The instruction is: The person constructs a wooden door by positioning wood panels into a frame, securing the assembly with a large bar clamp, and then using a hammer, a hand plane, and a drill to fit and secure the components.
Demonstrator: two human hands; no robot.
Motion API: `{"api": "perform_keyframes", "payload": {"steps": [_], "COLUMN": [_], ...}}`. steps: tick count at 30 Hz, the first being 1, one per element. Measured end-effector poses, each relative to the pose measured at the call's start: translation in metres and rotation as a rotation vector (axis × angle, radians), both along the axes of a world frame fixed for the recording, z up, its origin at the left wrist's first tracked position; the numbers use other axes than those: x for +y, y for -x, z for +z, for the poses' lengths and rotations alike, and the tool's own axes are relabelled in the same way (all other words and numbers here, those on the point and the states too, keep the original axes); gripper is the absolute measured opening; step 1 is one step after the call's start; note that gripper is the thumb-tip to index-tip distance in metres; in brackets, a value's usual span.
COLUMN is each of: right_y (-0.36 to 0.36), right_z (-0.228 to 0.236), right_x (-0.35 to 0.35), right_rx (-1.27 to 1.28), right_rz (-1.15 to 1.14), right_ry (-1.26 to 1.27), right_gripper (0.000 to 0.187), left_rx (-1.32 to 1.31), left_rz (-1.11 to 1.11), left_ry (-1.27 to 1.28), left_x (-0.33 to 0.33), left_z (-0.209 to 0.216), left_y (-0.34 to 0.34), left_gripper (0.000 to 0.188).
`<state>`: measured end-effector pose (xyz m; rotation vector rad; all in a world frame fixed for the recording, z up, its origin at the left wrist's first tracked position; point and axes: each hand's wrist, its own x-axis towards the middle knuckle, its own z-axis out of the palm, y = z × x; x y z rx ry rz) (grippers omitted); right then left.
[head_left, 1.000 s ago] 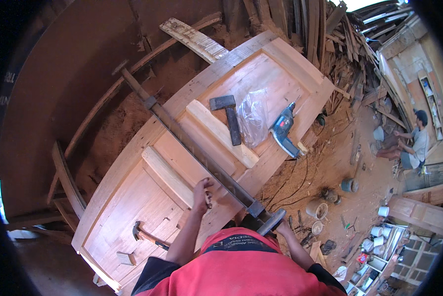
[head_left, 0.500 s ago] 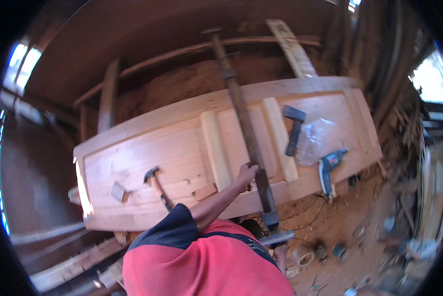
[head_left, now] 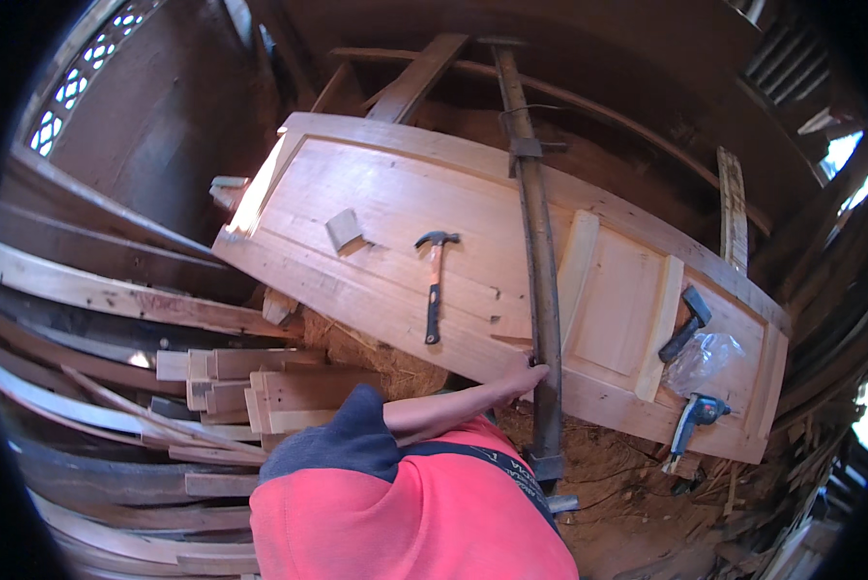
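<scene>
My left hand (head_left: 527,375) is closed round a long metal bar clamp (head_left: 540,261), near its lower end. The clamp lies across a pale wooden panelled door (head_left: 376,184), left of its raised strips, and runs past both long edges. At the near end is a jaw with a short metal handle (head_left: 562,504). A claw hammer (head_left: 434,290) and a small square block (head_left: 344,232) lie on the door left of the clamp. My right hand is out of sight.
A dark-headed hammer (head_left: 685,324), a clear plastic bag (head_left: 706,363) and a blue power drill (head_left: 695,425) lie on the door's right part. Long boards (head_left: 115,290) and stacked wood pieces (head_left: 231,377) fill the left side. Timber supports (head_left: 734,208) stick out beyond the far edge.
The clamp has moved left along the door, from between the two raised strips to left of both, with my left hand still gripping it. The view has turned, showing more stacked wood.
</scene>
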<state>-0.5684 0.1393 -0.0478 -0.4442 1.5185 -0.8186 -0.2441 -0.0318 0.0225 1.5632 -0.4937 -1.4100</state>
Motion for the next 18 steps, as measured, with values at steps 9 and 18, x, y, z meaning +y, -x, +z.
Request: {"api": "perform_keyframes", "payload": {"steps": [9, 18], "right_y": [-0.034, -0.189], "right_z": [0.004, 0.015], "right_x": [0.05, 0.038], "right_rx": [-0.086, -0.25], "right_rz": [0.15, 0.595], "right_ry": [0.048, 0.267], "right_gripper": [0.02, 0.02], "left_rx": [-0.052, -0.217], "left_rz": [0.161, 0.402], "left_ry": [-0.075, -0.044], "left_x": [0.111, 0.104], "left_z": [0.016, 0.058], "left_y": [-0.092, -0.24], "left_gripper": [0.035, 0.024]}}
